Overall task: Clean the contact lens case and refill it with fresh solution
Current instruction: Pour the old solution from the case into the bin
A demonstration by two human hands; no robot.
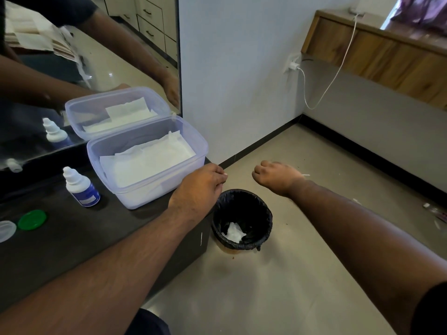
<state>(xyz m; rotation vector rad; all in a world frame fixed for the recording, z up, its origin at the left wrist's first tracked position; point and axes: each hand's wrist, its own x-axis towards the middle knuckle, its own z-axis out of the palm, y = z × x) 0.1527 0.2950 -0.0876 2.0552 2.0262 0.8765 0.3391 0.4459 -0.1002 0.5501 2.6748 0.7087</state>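
Hovering over the black bin [242, 220] with a crumpled tissue [233, 232] inside, both hands, left hand [198, 187] and right hand [275, 176], are curling their fingers around nothing I can see, so reaching back left for the lens case caps [31, 220] and solution bottle [81, 187] on the counter [72, 238] seems best.

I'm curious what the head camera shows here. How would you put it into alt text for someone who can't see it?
A person's left hand and right hand hover over a black-lined bin holding a crumpled tissue. On the dark counter beside it stand an open tub of tissues, a solution bottle and two loose caps, one green.
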